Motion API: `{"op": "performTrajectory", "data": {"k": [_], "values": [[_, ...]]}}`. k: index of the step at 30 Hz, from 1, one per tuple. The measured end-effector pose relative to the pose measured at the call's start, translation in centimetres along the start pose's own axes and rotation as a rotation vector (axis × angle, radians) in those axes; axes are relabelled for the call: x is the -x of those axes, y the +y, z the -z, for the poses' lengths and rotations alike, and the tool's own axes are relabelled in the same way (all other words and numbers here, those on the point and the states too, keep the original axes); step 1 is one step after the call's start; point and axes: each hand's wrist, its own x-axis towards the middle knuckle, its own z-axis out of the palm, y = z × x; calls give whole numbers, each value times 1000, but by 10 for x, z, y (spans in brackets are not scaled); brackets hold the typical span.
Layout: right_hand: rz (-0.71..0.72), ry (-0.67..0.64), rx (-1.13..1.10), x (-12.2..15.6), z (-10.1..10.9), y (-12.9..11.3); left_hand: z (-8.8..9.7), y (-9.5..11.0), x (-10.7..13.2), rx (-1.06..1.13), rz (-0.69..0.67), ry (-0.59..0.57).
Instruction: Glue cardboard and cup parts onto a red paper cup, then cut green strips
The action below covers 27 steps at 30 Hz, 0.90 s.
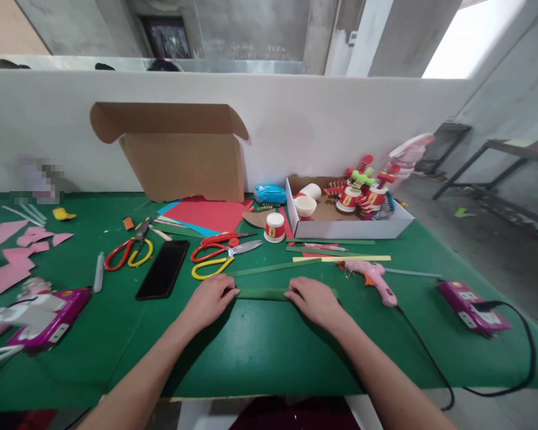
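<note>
A strip of green paper (pixel 264 294) lies lengthwise across the table in front of me. My left hand (pixel 213 297) pinches its left end between thumb and fingers. Near the right end, my right hand (pixel 312 301) is closed on the same strip, and a bit of the paper shows past the knuckles. Just beyond the left hand lie scissors with one red and one yellow handle (pixel 213 267). A thinner green strip (pixel 273 267) runs behind the hands. To the right of my right hand rests a pink hot glue gun (pixel 372 278).
A white box (pixel 354 229) of decorated paper cups stands at the back right, beside a paper cup (pixel 275 228). Red paper (pixel 210 214) lies before an open cardboard box (pixel 183 167). A phone (pixel 162 270), more scissors (pixel 130 251) and purple power strips (pixel 473 307) lie around.
</note>
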Motion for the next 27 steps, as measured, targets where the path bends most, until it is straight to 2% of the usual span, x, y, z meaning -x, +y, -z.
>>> {"op": "performTrajectory", "data": {"k": [7, 12, 27], "values": [[-3, -43, 110, -3, 4, -7, 7, 11, -4, -158, 26, -96], [-23, -27, 182, -4, 7, -12, 11, 15, -7, -214, 25, -155], [-56, -26, 155, -10, 3, -8, 9, 12, -13, -243, 25, -172]]}}
